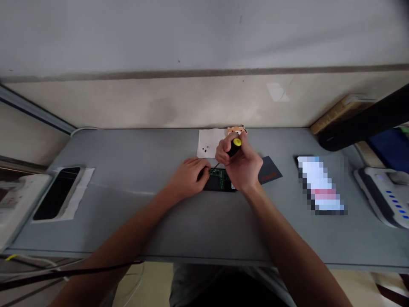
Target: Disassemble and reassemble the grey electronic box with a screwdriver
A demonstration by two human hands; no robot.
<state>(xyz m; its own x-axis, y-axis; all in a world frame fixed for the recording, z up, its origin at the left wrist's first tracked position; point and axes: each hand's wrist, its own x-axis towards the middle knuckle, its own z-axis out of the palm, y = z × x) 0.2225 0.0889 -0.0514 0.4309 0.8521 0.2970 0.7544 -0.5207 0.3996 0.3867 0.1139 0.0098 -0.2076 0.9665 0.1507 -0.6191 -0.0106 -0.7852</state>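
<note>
A screwdriver (235, 146) with a black handle and yellow end is in my right hand (244, 164), the fingers wrapped around it. Its thin shaft slants down and left to a green circuit board (220, 174), which sits in a flat black case (212, 185) on the desk. My left hand (190, 177) is closed around the left end of this case, thumb in front and fingers behind. The right hand hides part of the case's right side. Just behind lies a sheet of white paper (204, 138) with several small dark bits, likely screws (205, 149).
A dark flat panel (270, 170) lies right of my right hand, and an orange animal-faced item (235, 130) behind it. Phones lie at left (59, 192) and right (319, 185). Power strips (383, 194) (24, 204) stand at both ends; a black cylinder (361, 121) leans in from the right.
</note>
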